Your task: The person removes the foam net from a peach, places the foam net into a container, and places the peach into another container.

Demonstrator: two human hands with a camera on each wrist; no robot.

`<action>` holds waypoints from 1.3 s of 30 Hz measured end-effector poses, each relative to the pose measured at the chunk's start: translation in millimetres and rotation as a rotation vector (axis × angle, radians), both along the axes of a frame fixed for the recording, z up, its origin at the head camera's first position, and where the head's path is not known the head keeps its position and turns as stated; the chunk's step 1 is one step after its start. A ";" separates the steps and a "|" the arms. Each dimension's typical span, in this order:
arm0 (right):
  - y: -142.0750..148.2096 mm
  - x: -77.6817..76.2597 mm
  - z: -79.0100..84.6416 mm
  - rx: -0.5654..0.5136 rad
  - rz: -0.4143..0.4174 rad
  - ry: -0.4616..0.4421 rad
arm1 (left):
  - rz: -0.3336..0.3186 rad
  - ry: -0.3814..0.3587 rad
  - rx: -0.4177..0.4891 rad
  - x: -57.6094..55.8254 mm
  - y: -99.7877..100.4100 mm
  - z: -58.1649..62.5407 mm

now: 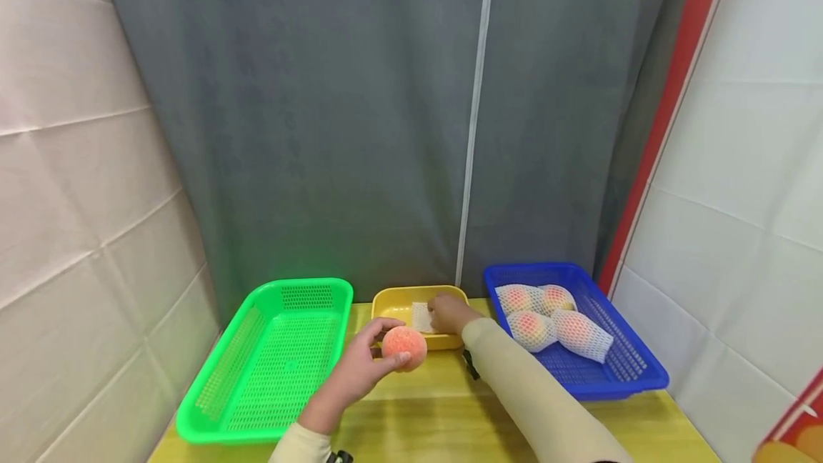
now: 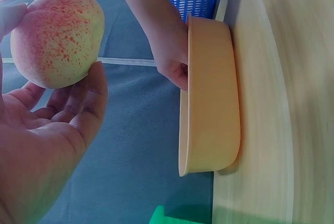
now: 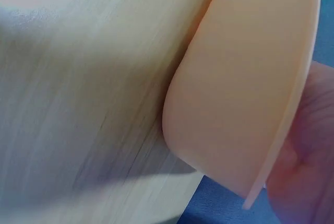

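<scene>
My left hand (image 1: 360,370) holds a pinkish-red peach (image 1: 405,347) between thumb and fingers, raised in front of the yellow tub (image 1: 444,342). In the left wrist view the peach (image 2: 57,38) shows a pale yellow side with red speckles. My right hand (image 1: 451,311) reaches over the tub's rim, its curled fingers pinching a white foam net (image 1: 421,316) inside. From the right wrist, the tub's wall (image 3: 235,78) hides the fingertips and the net.
A green perforated basket (image 1: 343,306) stands on the left of the wooden table (image 1: 392,427). On the right, a blue basket (image 1: 633,345) holds several peaches in white foam nets (image 1: 530,327). A grey curtain (image 1: 321,127) hangs behind, with pale walls at both sides.
</scene>
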State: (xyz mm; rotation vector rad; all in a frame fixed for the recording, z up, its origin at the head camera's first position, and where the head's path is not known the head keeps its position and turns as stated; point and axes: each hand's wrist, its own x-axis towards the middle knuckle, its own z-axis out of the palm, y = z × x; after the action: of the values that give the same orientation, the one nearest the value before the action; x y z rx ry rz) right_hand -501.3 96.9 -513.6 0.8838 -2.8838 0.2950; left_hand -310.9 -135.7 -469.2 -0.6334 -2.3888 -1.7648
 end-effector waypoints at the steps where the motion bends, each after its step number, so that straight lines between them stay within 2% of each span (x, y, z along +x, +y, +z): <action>1: 0.8 0.8 1.8 -0.009 -0.001 0.002 | -0.003 0.000 0.003 -0.1 -0.4 0.7; 6: 4.2 6.3 15.0 -0.076 -0.006 0.021 | 0.007 0.003 -0.005 -0.1 -3.6 3.1; 10: 5.5 18.9 30.8 -0.156 -0.021 0.002 | 0.007 -0.010 -0.012 1.1 -5.2 4.6; 15: 8.4 45.8 47.9 -0.213 -0.032 -0.002 | -0.001 -0.027 -0.032 2.9 -6.0 9.1; 19: 14.2 76.7 56.2 -0.268 -0.003 0.033 | 0.017 -0.022 -0.040 3.1 -8.0 15.5; 24: 22.9 118.5 52.3 -0.309 0.047 0.111 | 0.009 -0.038 -0.038 3.2 -13.1 18.9; 29: 30.2 148.2 42.8 -0.319 0.083 0.167 | -0.003 -0.060 -0.045 2.8 -16.9 20.0; 33: 34.5 161.6 32.5 -0.306 0.068 0.154 | -0.010 -0.074 -0.056 2.2 -19.2 20.1; 39: 39.5 170.3 15.5 -0.278 0.040 0.094 | -0.005 -0.078 -0.093 -0.4 -25.6 23.1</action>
State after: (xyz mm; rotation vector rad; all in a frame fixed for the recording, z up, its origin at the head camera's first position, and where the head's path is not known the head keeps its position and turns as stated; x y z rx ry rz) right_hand -331.0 136.4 -498.2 0.8787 -2.6555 0.6219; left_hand -311.3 -161.3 -446.1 -0.5926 -2.5358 -1.7193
